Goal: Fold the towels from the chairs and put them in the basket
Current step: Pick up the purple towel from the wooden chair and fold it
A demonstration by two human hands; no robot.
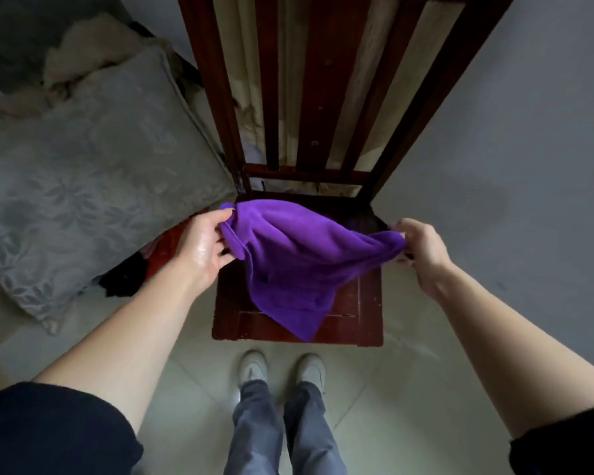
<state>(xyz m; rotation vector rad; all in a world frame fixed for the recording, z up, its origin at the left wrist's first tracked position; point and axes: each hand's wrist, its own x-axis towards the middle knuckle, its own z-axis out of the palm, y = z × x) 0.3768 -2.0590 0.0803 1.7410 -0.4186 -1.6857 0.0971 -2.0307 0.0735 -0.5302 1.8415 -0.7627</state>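
A purple towel [295,265] hangs spread between my two hands above the seat of a dark red wooden chair [354,310]. My left hand [203,248] pinches the towel's left corner. My right hand [422,248] pinches its right corner. The towel's loose lower corner droops toward the seat's front edge. No basket is in view.
A grey patterned cushion [93,186] lies to the left of the chair, with red and dark cloth [151,258] between it and the seat. The chair's slatted back [323,80] rises ahead. My feet [282,368] stand on the pale tiled floor just before the seat. A grey wall is at right.
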